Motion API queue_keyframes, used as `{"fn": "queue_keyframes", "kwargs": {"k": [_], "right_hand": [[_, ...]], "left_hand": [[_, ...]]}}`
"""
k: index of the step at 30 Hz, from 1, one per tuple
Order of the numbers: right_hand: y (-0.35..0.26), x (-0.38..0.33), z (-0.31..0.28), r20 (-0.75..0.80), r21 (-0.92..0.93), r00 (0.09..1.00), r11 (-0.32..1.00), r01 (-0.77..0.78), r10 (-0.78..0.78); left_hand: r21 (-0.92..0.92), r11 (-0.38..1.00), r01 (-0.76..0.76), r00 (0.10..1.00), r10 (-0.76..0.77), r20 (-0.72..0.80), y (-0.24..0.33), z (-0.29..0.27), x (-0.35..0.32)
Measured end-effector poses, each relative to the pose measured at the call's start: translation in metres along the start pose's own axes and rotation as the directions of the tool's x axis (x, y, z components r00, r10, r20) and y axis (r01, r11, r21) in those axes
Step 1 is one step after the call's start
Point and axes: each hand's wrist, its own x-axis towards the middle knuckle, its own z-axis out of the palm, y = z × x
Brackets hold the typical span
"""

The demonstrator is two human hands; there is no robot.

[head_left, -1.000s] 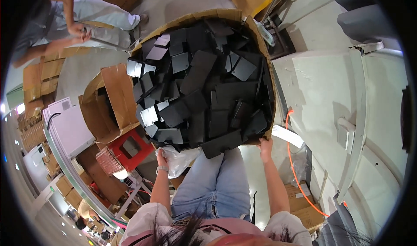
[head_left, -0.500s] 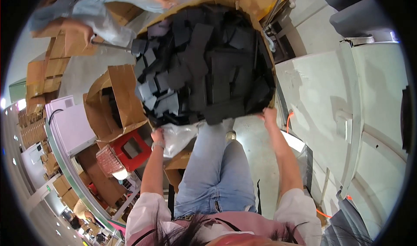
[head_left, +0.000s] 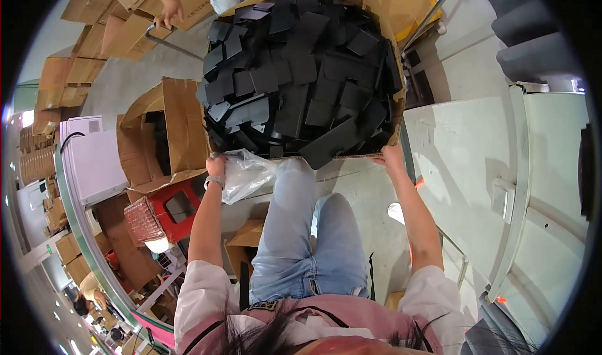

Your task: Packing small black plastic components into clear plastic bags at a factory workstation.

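Two hands hold one big cardboard box [head_left: 396,114] by its near edge. The left hand [head_left: 217,166] has its fingers closed on the near left corner, just above a clear plastic bag [head_left: 246,174] that hangs there. The right hand [head_left: 390,159] grips the near right corner, fingers curled under the rim.

The box is in front of the person, above the knees, and it fills the upper middle of the view. Its long axis runs left to right, and its open top faces up toward the camera. It is full of flat black pieces [head_left: 301,73] — thin, smooth, mostly rectangular, lying at many angles and partly over each other. One piece sticks out over the near rim.

Room is narrow. On the left an open empty carton [head_left: 172,129] stands very close to the box, and a red crate [head_left: 179,204] is below it. On the right a pale tabletop [head_left: 464,161] comes almost to the box wall. At the far edge another person's hand [head_left: 170,9] holds a metal bar [head_left: 172,41] — near stacked flat cartons [head_left: 110,23]. The grey floor [head_left: 370,198] shows only between the legs and the tabletop.
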Motion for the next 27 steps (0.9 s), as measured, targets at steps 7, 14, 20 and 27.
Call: {"fn": "queue_keyframes", "kwargs": {"k": [7,14,20,27], "right_hand": [[0.008,0.013,-0.002,-0.089,0.029,0.996,1.000,-0.002,0.004],[0.009,0.014,-0.001,-0.211,0.042,0.972,0.994,-0.098,0.105],[0.010,0.007,-0.002,-0.304,-0.054,0.942,0.985,-0.163,0.140],[0.025,0.008,-0.020,-0.209,-0.292,0.978,0.952,-0.088,0.026]], "left_hand": [[0.054,0.997,-0.051,0.999,0.050,0.019,-0.004,0.005,0.009],[0.093,0.993,-0.075,0.997,0.073,0.024,-0.015,-0.004,0.007],[0.152,0.983,0.099,0.994,-0.103,0.021,0.003,-0.001,-0.006],[0.126,0.971,0.204,0.977,-0.209,0.030,0.018,0.003,-0.008]]}}
